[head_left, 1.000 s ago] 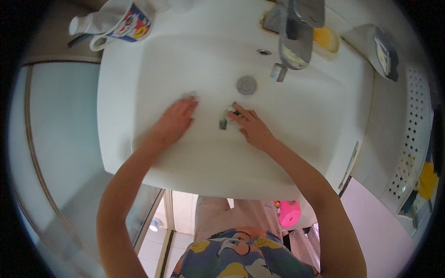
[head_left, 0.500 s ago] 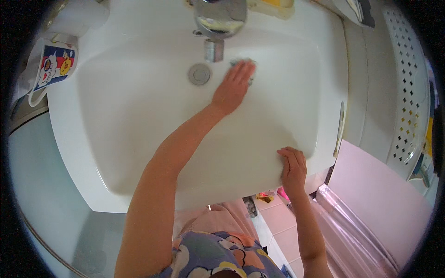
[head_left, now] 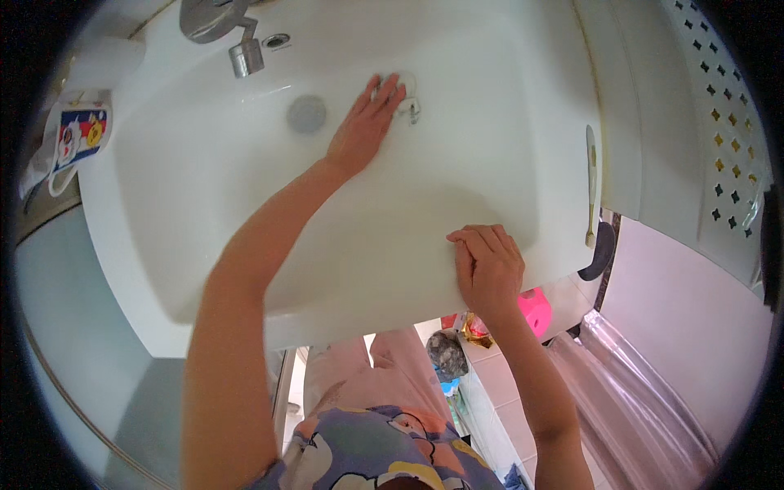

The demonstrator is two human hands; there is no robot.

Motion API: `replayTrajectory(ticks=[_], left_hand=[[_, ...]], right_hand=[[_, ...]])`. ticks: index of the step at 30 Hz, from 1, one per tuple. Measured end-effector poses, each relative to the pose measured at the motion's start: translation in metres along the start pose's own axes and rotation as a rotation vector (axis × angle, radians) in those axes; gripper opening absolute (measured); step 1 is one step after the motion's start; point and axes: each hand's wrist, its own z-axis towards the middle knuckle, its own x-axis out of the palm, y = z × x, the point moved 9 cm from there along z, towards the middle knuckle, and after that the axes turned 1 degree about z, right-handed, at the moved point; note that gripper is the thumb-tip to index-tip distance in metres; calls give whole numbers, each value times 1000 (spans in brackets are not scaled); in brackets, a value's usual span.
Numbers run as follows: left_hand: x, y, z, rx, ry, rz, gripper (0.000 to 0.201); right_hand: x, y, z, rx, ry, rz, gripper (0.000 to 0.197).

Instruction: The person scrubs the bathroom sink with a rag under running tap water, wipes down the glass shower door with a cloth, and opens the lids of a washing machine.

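Note:
My left hand lies flat in the white sink basin, its fingers slightly spread. Beneath and beside the fingertips is a small pale, partly see-through thing with a dark glint at its lower end; its kind is unclear. Just left of that hand sits the round drain stopper. My right hand rests on the front rim of the basin, fingers loosely bent, with nothing visible in them. Above the basin, the chrome faucet points down at the far left.
A printed mug stands at the left edge. Along the right rim lies a toothbrush. A perforated white rack rises at the right. Below the rim are a pink object and a dark bag.
The view has shifted, so the faucet now appears farther left. My left fingers have spread and uncovered more of the pale thing. My right hand stays at the front rim.

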Motion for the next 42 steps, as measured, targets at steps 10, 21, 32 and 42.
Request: replayTrajectory(ticks=[10,21,32,42], left_hand=[[5,-86,-65,619,235,-373,50],[-9,-133,27,388,-98,-424,47],[-23,29,-150,629,570,-341,45],[10,8,3,-73,-19,-206,60]], right_hand=[[-2,-5,-2,-3,-36,41,7],[-9,-14,-5,137,-129,63,10],[-12,-14,-8,199,-168,72,9],[-13,-9,-2,115,-230,44,10]])
